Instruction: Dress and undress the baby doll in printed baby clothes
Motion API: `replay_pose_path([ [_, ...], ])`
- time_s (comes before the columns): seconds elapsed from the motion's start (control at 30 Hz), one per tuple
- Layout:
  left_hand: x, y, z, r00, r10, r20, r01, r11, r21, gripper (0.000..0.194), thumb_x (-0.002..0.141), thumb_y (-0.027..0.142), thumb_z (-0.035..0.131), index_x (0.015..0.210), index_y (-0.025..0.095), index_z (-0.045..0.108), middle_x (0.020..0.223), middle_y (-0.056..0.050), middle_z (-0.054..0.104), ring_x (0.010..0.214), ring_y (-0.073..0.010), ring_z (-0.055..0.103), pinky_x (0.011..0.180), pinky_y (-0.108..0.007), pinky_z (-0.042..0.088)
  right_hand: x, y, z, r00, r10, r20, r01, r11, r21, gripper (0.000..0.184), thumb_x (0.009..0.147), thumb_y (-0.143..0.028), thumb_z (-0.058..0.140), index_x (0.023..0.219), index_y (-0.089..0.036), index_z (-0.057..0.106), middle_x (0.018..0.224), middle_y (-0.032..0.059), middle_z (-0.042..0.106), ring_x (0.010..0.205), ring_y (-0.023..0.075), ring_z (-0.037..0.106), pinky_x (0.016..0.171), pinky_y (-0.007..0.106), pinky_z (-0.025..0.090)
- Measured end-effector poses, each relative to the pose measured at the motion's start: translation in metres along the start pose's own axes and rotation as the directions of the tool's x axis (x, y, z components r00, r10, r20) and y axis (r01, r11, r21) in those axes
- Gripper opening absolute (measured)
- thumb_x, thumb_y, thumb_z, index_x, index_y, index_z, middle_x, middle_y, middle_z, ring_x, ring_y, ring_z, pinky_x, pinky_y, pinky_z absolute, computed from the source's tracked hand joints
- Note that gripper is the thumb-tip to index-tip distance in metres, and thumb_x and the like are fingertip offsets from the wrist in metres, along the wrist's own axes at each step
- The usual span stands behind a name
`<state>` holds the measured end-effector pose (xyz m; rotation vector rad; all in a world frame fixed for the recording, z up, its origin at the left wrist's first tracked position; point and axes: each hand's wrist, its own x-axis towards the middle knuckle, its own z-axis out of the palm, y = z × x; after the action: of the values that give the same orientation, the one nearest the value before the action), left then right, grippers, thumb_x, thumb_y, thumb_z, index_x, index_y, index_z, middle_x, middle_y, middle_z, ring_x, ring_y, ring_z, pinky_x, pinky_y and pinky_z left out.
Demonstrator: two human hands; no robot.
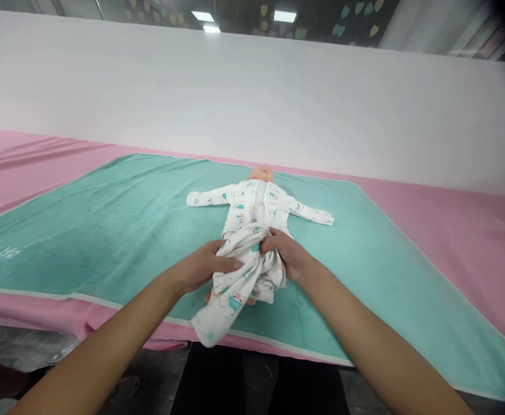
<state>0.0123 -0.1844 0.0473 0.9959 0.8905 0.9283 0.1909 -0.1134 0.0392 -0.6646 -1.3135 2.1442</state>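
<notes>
A baby doll [261,173] lies on its back on a teal towel [118,230], head pointing away from me. It wears a white printed sleepsuit [254,210] with both sleeves spread out sideways. The lower part of the suit is bunched up over the doll's legs. My left hand [204,266] grips that bunched fabric from the left. My right hand [287,253] holds it from the right, fingers curled into the cloth. One empty suit leg [217,320] hangs toward the near edge of the towel.
The towel lies on a pink sheet [459,225] that covers a wide surface. A plain white wall [252,98] rises behind it. The near edge of the surface runs just under my forearms, with dark floor below.
</notes>
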Motion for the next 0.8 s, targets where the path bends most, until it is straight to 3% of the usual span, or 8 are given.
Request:
replay_pose_path([
  [0.17, 0.007, -0.004, -0.002, 0.984, 0.100, -0.150, -0.121, 0.983, -0.139, 0.024, 0.071, 0.021, 0.065, 0.094, 0.012, 0.064, 0.080, -0.006, 0.065, 0.073, -0.0182, 0.059, 0.065, -0.026, 0.046, -0.008, -0.008, 0.006, 0.991, 0.102, 0.088, -0.072, 0.955, -0.288, 0.026, 0.065, -0.016, 0.065, 0.091, -0.017, 0.065, 0.083, 0.0026, 0.066, 0.078, 0.0184, 0.061, 0.070, 0.030, 0.047],
  [0.23, 0.007, -0.006, -0.001, 0.983, 0.110, -0.147, -0.138, 0.970, -0.199, 0.024, 0.072, 0.021, 0.062, 0.095, 0.013, 0.063, 0.081, -0.006, 0.064, 0.071, -0.0171, 0.058, 0.064, -0.026, 0.045, -0.012, -0.012, 0.007, 0.972, 0.178, 0.152, -0.102, 0.906, -0.410, 0.030, 0.061, -0.018, 0.072, 0.091, -0.017, 0.066, 0.087, 0.0040, 0.066, 0.081, 0.0201, 0.061, 0.072, 0.031, 0.047],
  [0.3, 0.004, -0.006, 0.001, 0.991, 0.078, -0.105, -0.094, 0.983, -0.159, 0.021, 0.075, 0.025, 0.061, 0.093, 0.014, 0.063, 0.076, -0.005, 0.063, 0.065, -0.0152, 0.057, 0.058, -0.025, 0.044, -0.013, -0.012, 0.008, 0.972, 0.179, 0.152, -0.106, 0.912, -0.397, 0.030, 0.061, -0.022, 0.075, 0.090, -0.017, 0.066, 0.087, 0.0046, 0.067, 0.082, 0.0207, 0.061, 0.073, 0.033, 0.047],
  [0.43, -0.007, 0.003, 0.003, 0.997, -0.053, 0.064, 0.040, 0.980, 0.196, 0.025, 0.072, 0.033, 0.066, 0.085, 0.013, 0.065, 0.063, -0.003, 0.061, 0.049, -0.0123, 0.051, 0.046, -0.022, 0.037, -0.009, -0.005, 0.004, 0.999, 0.034, 0.039, -0.027, 0.987, -0.157, 0.025, 0.065, -0.028, 0.073, 0.087, -0.018, 0.066, 0.083, 0.0018, 0.066, 0.078, 0.0173, 0.061, 0.072, 0.031, 0.047],
  [0.5, -0.007, 0.007, 0.004, 0.996, -0.065, 0.066, 0.043, 0.956, 0.290, 0.024, 0.067, 0.029, 0.071, 0.086, 0.014, 0.066, 0.067, -0.003, 0.063, 0.055, -0.0142, 0.054, 0.049, -0.023, 0.039, -0.008, -0.004, 0.003, 0.999, 0.010, 0.039, -0.005, 0.990, -0.144, 0.027, 0.065, -0.029, 0.073, 0.088, -0.018, 0.065, 0.084, 0.0018, 0.066, 0.077, 0.0163, 0.061, 0.070, 0.030, 0.047],
  [0.67, 0.003, 0.004, 0.000, 0.983, 0.152, -0.102, -0.153, 0.988, 0.005, 0.020, 0.069, 0.019, 0.065, 0.088, 0.017, 0.063, 0.079, -0.002, 0.063, 0.072, -0.0158, 0.057, 0.060, -0.023, 0.042, -0.014, -0.013, 0.005, 0.960, 0.187, 0.209, -0.080, 0.896, -0.437, 0.040, 0.055, -0.030, 0.079, 0.090, -0.016, 0.066, 0.084, 0.0029, 0.065, 0.079, 0.0184, 0.059, 0.071, 0.030, 0.047],
  [0.73, 0.003, 0.002, -0.002, 0.991, 0.120, -0.060, -0.123, 0.992, -0.037, 0.025, 0.070, 0.021, 0.064, 0.095, 0.017, 0.062, 0.082, -0.003, 0.063, 0.071, -0.0162, 0.057, 0.060, -0.024, 0.043, -0.014, -0.013, 0.007, 0.951, 0.219, 0.218, -0.097, 0.881, -0.463, 0.038, 0.055, -0.028, 0.079, 0.088, -0.015, 0.067, 0.084, 0.0031, 0.065, 0.079, 0.0189, 0.059, 0.071, 0.031, 0.047],
  [0.8, -0.001, 0.002, -0.001, 0.997, 0.070, 0.011, -0.070, 0.996, 0.060, 0.031, 0.072, 0.027, 0.064, 0.102, 0.017, 0.061, 0.082, -0.004, 0.063, 0.069, -0.0161, 0.057, 0.059, -0.025, 0.042, -0.012, -0.009, 0.007, 0.980, 0.117, 0.163, -0.052, 0.932, -0.359, 0.031, 0.060, -0.028, 0.075, 0.087, -0.015, 0.067, 0.084, 0.0033, 0.065, 0.078, 0.0183, 0.059, 0.071, 0.031, 0.047],
])
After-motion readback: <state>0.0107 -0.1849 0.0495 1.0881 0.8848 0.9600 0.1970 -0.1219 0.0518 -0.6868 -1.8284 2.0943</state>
